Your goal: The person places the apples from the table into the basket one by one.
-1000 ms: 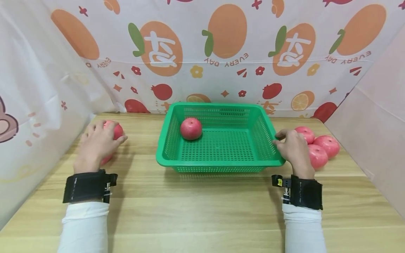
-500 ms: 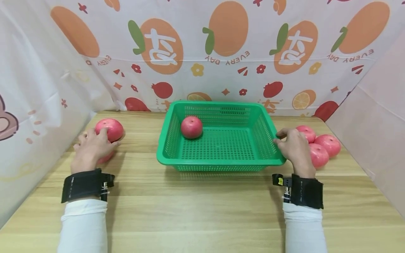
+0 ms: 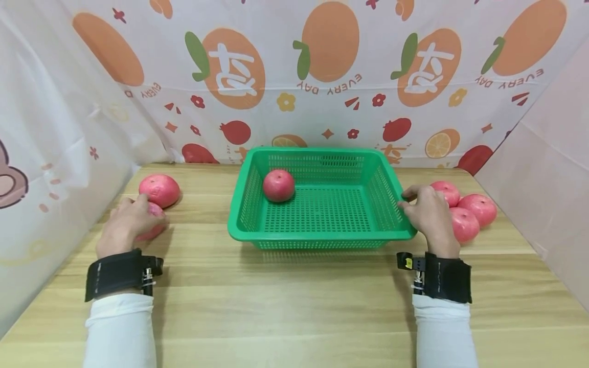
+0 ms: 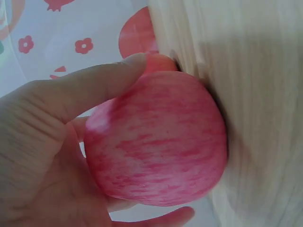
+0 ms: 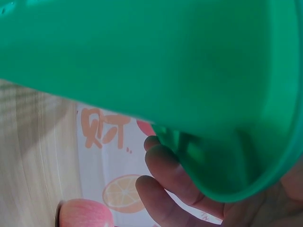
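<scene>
At the left of the head view, my left hand (image 3: 125, 225) is around an apple (image 3: 153, 234) standing on the table. The left wrist view shows the thumb against this pink-streaked apple (image 4: 158, 142) and the fingers round its far side. Just behind it sits another apple (image 3: 159, 189). My right hand (image 3: 429, 219) grips the right rim of a green plastic basket (image 3: 317, 237). From the right wrist, fingers (image 5: 170, 177) are seen curled under the basket's rim. One apple (image 3: 278, 185) lies inside the basket at the left.
Several apples (image 3: 479, 208) are grouped right of my right hand on the wooden table (image 3: 294, 306). A fruit-printed cloth (image 3: 285, 76) hangs behind the basket, and pale sheets (image 3: 543, 194) close off both sides.
My left hand has come back toward me, off the rear apple and down onto the nearer one. The right hand keeps its hold on the basket, which has not moved.
</scene>
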`<action>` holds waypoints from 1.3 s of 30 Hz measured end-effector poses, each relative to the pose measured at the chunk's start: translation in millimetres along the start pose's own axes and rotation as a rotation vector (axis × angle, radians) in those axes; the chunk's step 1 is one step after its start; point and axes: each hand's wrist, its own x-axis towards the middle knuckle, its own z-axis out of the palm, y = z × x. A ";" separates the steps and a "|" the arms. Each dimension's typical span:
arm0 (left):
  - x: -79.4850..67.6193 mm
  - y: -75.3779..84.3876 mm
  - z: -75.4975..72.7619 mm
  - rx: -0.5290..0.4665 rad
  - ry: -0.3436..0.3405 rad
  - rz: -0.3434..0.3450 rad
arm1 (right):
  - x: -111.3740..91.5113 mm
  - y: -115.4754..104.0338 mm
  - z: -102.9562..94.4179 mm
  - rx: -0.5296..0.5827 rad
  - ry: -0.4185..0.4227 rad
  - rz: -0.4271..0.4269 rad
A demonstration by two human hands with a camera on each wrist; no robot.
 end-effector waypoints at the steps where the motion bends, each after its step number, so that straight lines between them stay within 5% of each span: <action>1: -0.5 -0.7 0.4 -0.002 -0.009 -0.007 | -0.2 0.4 0.3 -0.002 -0.001 0.001; 23: 0.4 -6.8 0.8 -0.037 0.001 0.006 | -0.1 1.2 1.4 -0.001 0.016 -0.025; 30: -6.1 -2.4 -8.9 -0.041 0.134 0.072 | 0.4 0.1 1.5 -0.007 0.009 -0.014; 39: -19.0 30.7 -24.9 -0.104 0.299 0.112 | 0.6 0.0 1.8 -0.012 0.023 -0.021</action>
